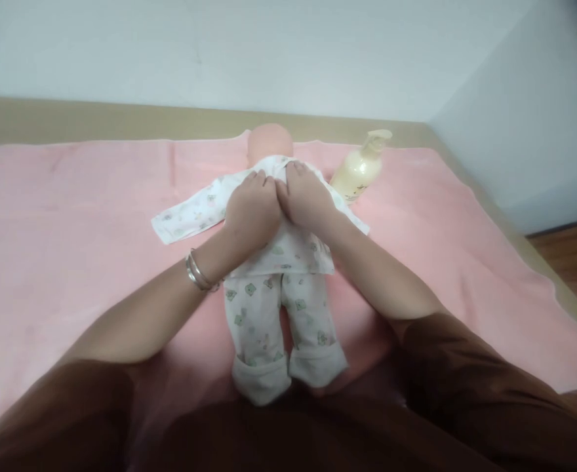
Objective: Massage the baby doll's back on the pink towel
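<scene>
A baby doll (271, 140) lies lengthwise in front of me, its bald head away from me; no face shows. It wears a white patterned shirt (190, 213) with long sleeves and matching pants (256, 321) with thick turned-up cuffs. My left hand (253, 206) and my right hand (307, 196) are side by side on the upper part of the shirt, just below the head. Both have curled fingers closed on the shirt's cloth, near the middle of the neckline. The fingertips and the cloth between them are partly hidden.
A pale yellow pump bottle (360, 167) stands just right of the doll, behind the right sleeve. Pink cloth (82, 262) covers the wooden-coloured surface (121, 118). A white wall (219, 59) rises behind, and another wall is at the right.
</scene>
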Demonstrator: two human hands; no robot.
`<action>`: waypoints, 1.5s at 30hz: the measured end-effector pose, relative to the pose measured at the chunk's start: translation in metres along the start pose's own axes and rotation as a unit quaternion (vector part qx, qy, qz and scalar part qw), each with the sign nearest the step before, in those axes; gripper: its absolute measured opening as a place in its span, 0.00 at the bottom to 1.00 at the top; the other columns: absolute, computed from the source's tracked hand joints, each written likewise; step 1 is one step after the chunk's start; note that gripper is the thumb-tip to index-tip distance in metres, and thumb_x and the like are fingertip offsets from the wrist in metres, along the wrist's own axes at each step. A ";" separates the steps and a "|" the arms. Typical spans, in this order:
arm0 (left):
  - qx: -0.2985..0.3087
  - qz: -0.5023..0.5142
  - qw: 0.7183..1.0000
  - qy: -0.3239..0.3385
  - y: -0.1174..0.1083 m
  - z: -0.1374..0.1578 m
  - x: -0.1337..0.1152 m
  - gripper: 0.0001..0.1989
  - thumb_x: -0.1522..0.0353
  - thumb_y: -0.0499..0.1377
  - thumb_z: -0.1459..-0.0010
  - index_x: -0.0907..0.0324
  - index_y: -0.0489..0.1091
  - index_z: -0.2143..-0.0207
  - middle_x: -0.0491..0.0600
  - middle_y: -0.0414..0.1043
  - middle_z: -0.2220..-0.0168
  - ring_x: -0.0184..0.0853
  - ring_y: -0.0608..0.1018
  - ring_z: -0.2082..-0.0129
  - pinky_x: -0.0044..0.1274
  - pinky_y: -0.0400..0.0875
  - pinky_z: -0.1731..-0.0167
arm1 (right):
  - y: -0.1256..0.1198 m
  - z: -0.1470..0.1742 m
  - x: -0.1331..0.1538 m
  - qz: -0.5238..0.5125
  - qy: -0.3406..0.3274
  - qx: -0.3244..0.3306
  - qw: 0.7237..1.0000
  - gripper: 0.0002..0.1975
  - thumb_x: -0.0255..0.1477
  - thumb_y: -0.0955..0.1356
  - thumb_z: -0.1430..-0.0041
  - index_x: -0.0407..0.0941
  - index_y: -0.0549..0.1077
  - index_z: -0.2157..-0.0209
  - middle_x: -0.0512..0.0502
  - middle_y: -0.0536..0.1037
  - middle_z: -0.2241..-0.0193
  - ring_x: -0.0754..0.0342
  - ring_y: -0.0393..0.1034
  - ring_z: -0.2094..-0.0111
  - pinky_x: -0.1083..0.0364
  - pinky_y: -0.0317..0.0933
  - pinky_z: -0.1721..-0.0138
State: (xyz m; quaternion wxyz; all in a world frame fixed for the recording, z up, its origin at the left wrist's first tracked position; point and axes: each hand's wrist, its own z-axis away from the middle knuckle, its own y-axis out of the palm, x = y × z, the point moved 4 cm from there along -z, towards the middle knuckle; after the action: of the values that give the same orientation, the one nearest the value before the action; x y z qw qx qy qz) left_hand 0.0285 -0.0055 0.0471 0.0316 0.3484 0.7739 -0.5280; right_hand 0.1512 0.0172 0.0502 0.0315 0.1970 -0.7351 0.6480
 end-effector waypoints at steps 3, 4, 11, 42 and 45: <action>0.027 0.016 1.000 -0.001 -0.004 -0.011 0.013 0.11 0.72 0.50 0.38 0.58 0.68 0.72 0.57 0.73 0.64 0.48 0.77 0.52 0.43 0.72 0.42 | 0.000 0.014 0.013 0.012 -0.051 -0.023 0.998 0.30 0.33 0.51 0.28 0.27 0.64 0.37 0.23 0.67 0.35 0.32 0.59 0.30 0.33 0.53 0.28; 0.031 0.026 0.999 -0.013 -0.004 -0.015 0.019 0.11 0.71 0.50 0.38 0.58 0.67 0.72 0.56 0.74 0.64 0.47 0.77 0.53 0.43 0.72 0.43 | 0.000 0.019 0.017 0.017 -0.068 -0.026 0.997 0.31 0.32 0.51 0.28 0.26 0.63 0.36 0.22 0.68 0.35 0.31 0.59 0.30 0.33 0.53 0.28; -0.009 0.032 0.993 -0.113 0.002 -0.023 0.039 0.16 0.68 0.45 0.33 0.59 0.73 0.62 0.59 0.78 0.56 0.47 0.78 0.51 0.40 0.72 0.42 | -0.002 0.028 0.030 0.001 -0.097 -0.022 0.995 0.27 0.28 0.54 0.30 0.32 0.67 0.37 0.28 0.70 0.35 0.36 0.60 0.30 0.35 0.54 0.27; 0.101 0.053 0.983 -0.144 -0.021 -0.017 0.022 0.17 0.70 0.49 0.39 0.62 0.73 0.52 0.55 0.78 0.46 0.42 0.78 0.47 0.34 0.72 0.42 | -0.007 0.017 0.027 0.098 -0.083 0.040 0.991 0.32 0.32 0.54 0.27 0.25 0.55 0.30 0.20 0.58 0.30 0.31 0.54 0.27 0.36 0.50 0.27; 0.086 0.062 0.983 -0.147 -0.020 -0.022 0.035 0.13 0.66 0.48 0.37 0.60 0.70 0.61 0.55 0.79 0.54 0.40 0.78 0.56 0.32 0.73 0.50 | 0.002 0.036 0.044 0.099 -0.101 -0.013 0.990 0.33 0.33 0.56 0.29 0.25 0.57 0.31 0.19 0.57 0.29 0.30 0.52 0.26 0.34 0.48 0.26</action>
State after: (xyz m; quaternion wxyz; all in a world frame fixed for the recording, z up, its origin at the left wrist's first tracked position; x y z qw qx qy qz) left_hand -0.0021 0.0265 0.0582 0.1481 0.3157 0.6891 -0.6353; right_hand 0.1180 -0.0279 0.0562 -0.1045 0.1874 -0.7584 0.6154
